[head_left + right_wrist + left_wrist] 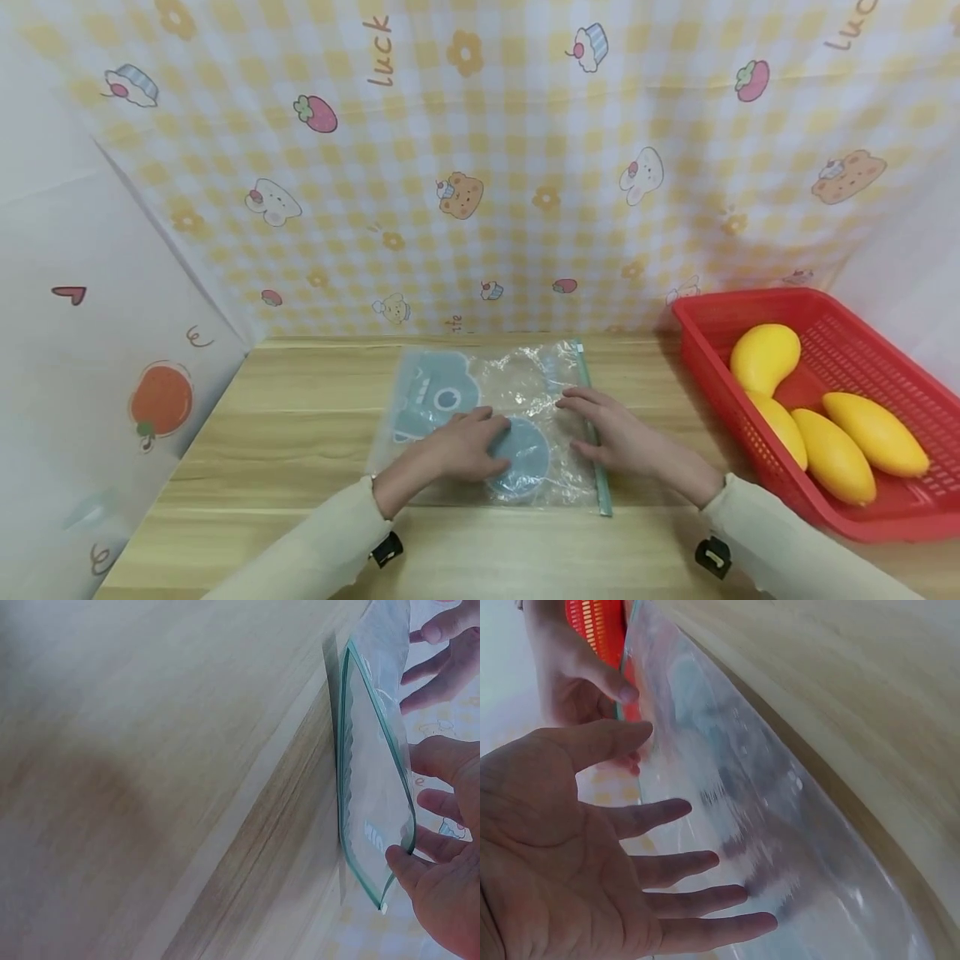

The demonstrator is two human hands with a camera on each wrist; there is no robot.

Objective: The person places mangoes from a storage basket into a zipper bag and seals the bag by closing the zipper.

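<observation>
A clear zip bag [438,383] with pale blue cartoon prints lies flat on the wooden table, its green zip edge [603,492] toward the right. Over the middle of the bag is my left hand [468,448], its fingers spread and fairly straight, as the left wrist view [562,847] also shows. My right hand [622,433] is at the zip edge, fingers loosely extended and one fingertip right at the green rim. From the right wrist view, the bag's mouth [375,772] gapes apart between its two green strips. Neither hand grips anything.
On the right stands a red plastic basket [697,358] holding several yellow mangoes [873,433]. Behind the table [285,433] hangs a yellow checked cloth [525,250] with cartoon prints. A white printed sheet [90,375] borders the left side.
</observation>
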